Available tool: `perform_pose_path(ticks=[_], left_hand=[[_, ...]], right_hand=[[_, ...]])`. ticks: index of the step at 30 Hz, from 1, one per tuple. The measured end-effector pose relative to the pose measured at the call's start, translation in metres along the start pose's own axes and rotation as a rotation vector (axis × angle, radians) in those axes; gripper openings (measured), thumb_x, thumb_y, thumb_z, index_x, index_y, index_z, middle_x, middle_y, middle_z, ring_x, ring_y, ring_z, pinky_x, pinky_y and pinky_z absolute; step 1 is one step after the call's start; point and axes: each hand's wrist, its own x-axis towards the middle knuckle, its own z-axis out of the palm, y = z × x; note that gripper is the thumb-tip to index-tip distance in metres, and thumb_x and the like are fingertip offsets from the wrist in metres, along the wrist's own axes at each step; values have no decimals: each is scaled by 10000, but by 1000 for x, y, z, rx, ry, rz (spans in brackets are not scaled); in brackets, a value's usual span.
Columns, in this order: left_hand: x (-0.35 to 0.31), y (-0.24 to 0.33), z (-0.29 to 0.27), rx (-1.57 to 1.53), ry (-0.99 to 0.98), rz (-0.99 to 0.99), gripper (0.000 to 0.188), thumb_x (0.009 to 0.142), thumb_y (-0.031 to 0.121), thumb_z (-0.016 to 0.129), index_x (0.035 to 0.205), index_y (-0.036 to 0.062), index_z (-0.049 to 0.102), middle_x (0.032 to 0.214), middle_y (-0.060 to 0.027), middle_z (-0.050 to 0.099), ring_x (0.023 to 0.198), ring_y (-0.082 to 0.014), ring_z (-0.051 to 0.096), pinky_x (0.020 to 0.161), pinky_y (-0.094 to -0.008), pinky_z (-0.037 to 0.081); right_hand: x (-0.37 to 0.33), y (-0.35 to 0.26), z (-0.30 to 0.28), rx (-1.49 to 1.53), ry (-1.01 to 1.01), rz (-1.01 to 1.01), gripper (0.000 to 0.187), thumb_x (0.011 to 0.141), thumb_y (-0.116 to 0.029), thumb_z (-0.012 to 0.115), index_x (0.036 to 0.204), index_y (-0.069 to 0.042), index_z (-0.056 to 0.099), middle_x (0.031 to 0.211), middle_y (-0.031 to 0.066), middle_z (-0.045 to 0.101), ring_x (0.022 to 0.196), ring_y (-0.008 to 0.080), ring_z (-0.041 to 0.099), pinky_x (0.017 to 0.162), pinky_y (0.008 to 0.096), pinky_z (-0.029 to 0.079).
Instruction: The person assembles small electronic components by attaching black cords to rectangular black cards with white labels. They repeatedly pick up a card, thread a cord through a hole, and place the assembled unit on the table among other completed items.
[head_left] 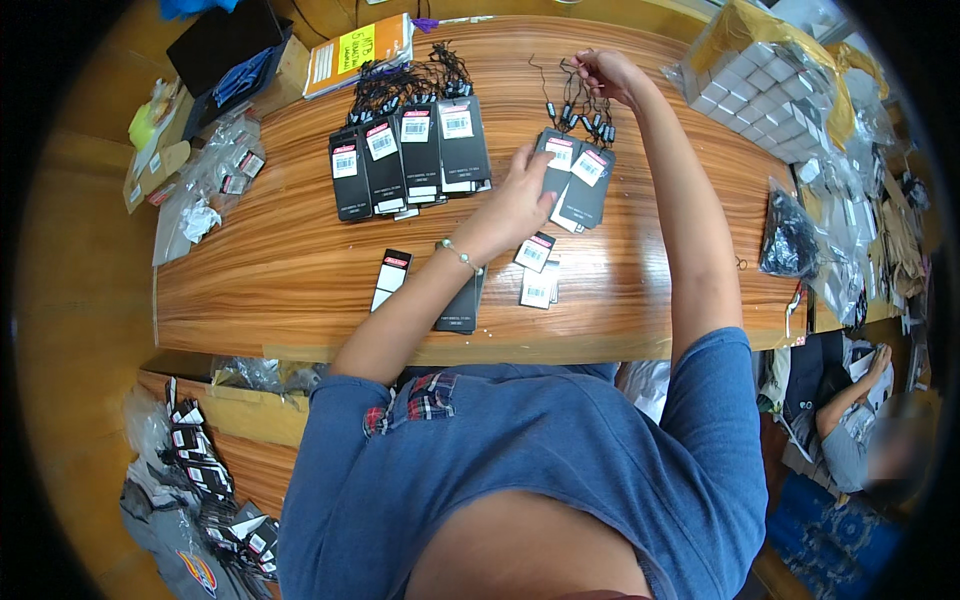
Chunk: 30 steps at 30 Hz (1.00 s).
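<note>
A small pile of black hang tags (587, 200) with white barcode stickers lies on the wooden table in front of me. My left hand (524, 192) grips its left edge, thumb on top. Black cords with small plastic seals fan out from the tags' upper ends. Above them, my right hand (607, 75) pinches black cord (577, 72) at the fingertips. Left of this pile stand several overlapping stacks of similar hang tags (462, 150), their cords bunched behind them. Small barcode cards (537, 291) lie nearer me, and a black tag (460, 303) is partly hidden under my left forearm.
Another labelled card (391, 279) lies near the table's front edge. Packed white boxes (752, 85) stand at the far right, above a bagged black bundle (789, 233). Plastic bags (215, 185) and an orange-and-white pad (350, 60) sit at the left. A co-worker (850, 430) is at the right.
</note>
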Motion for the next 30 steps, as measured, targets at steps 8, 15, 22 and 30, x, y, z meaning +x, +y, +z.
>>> perform_pose_path(ticks=[8, 15, 22, 30], left_hand=[[-37, 16, -21, -154, 33, 16, 591, 859, 201, 505, 1348, 46, 211, 1415, -235, 87, 1303, -392, 175, 1039, -400, 253], [-96, 13, -44, -169, 50, 32, 617, 833, 189, 565, 1342, 40, 251, 1389, -182, 224, 1307, -310, 214, 1044, -379, 232], [-117, -2, -64, 145, 32, 30, 536, 733, 191, 667, 1211, 59, 462, 1203, -132, 448, 1162, -294, 378, 977, -369, 314], [-114, -36, -69, 173, -71, -93, 577, 604, 201, 756, 1102, 11, 534, 1079, -120, 507, 1047, -288, 455, 914, -352, 371]], right_hand=[[29, 6, -4, -74, 153, 116, 184, 891, -200, 448, 788, -87, 550, 598, -38, 485, 503, 66, 402, 427, 220, 366], [52, 16, -24, -27, 207, 45, 175, 886, -178, 452, 906, -42, 561, 741, 29, 587, 607, 115, 517, 564, 249, 482], [-26, -6, 4, -139, 502, -387, 151, 870, -182, 499, 936, -64, 566, 704, 18, 572, 479, 93, 452, 447, 227, 367], [-225, 72, 127, -933, 77, -303, 283, 719, -274, 671, 879, -50, 604, 804, 112, 601, 791, 267, 595, 660, 357, 476]])
